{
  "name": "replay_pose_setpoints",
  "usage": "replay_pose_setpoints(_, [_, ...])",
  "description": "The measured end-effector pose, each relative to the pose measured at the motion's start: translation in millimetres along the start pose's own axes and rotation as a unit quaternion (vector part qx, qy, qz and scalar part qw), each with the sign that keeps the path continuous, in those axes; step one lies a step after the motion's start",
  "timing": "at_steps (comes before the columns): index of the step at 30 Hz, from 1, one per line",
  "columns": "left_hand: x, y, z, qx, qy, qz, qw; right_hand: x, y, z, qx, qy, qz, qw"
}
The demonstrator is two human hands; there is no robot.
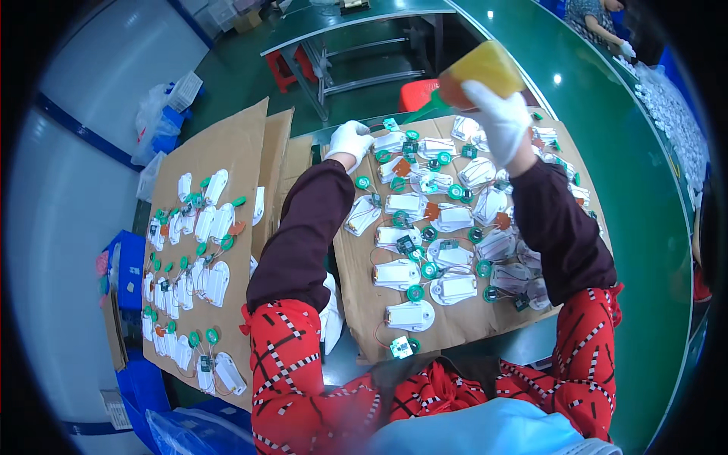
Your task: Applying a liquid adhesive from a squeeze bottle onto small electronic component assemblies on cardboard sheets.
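My right hand (500, 121), in a white glove, is wrapped round a yellow-amber bottle (483, 72). The bottle is tilted, and its green spout (426, 108) points down and left over the far edge of a cardboard sheet (356, 318). At the far left corner of that sheet is my gloved left hand (351, 142), its fingers curled in; whatever they grip is hidden. Beside it lies a white plastic housing (390, 142) with a green round part. Rows of similar white housings (409, 316), with thin wires, green discs and small circuit boards, cover the sheet.
Another cardboard sheet (171, 334) with more wired housings stands to the left, above blue bins (144, 394). Beyond is a table (364, 30) with red stools (292, 68). A green worktop (644, 303) runs along the right, where a co-worker (599, 23) sits near a heap of clear parts (671, 106).
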State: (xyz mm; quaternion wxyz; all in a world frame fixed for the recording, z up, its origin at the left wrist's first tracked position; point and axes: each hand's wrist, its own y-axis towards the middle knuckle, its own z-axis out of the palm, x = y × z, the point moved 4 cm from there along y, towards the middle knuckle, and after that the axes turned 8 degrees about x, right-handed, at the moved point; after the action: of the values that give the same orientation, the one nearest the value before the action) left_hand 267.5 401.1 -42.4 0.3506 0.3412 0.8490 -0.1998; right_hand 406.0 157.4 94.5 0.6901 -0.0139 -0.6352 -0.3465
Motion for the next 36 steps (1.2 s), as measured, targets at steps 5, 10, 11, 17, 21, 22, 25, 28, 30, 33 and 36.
replay_pose_setpoints(5, [-32.5, -12.1, -7.0, -0.023, 0.153, 0.015, 0.988, 55.5, -29.7, -59.3, -0.010, 0.101, -0.045, 0.994])
replay_pose_setpoints(10, [-74.3, -38.5, -18.3, -0.131, 0.314, 0.031, 0.940, 65.2, -48.6, -121.4, 0.024, 0.030, -0.072, 0.997])
replay_pose_setpoints(11, [-81.1, -40.0, -16.7, -0.141, 0.338, 0.061, 0.929, 62.7, -53.6, -123.0, 0.016, 0.032, -0.069, 0.997])
replay_pose_setpoints(17, [-136.3, -38.9, 44.3, 0.033, 0.361, 0.201, 0.910, 59.6, -72.2, -109.0, 0.033, 0.121, -0.004, 0.992])
replay_pose_setpoints(21, [-145.6, -29.8, 80.3, 0.087, 0.364, 0.189, 0.908, 49.5, -76.4, -111.9, 0.007, 0.102, 0.014, 0.995])
replay_pose_setpoints(22, [-145.6, -27.3, 84.1, 0.090, 0.366, 0.190, 0.907, 47.3, -74.1, -117.1, 0.046, 0.016, -0.011, 0.999])
replay_pose_setpoints(25, [-145.3, -22.9, 95.9, 0.101, 0.472, 0.207, 0.851, 39.5, -73.1, -125.7, 0.021, 0.046, 0.005, 0.999])
replay_pose_setpoints(28, [-143.5, -18.7, 101.0, 0.074, 0.535, 0.206, 0.816, 34.1, -73.1, -131.3, 0.069, -0.445, -0.246, 0.858])
replay_pose_setpoints(30, [-140.5, -16.7, 100.7, 0.071, 0.503, 0.208, 0.836, 27.8, -68.8, -129.7, 0.042, -0.498, -0.255, 0.828])
replay_pose_setpoints(33, [-138.1, -15.6, 97.7, 0.069, 0.460, 0.211, 0.860, 23.7, -61.5, -116.2, 0.002, -0.560, -0.270, 0.783])
replay_pose_setpoints(36, [-139.6, -12.2, 94.9, 0.084, 0.424, 0.206, 0.878, -3.1, -51.4, -113.2, 0.048, -0.582, -0.213, 0.783])
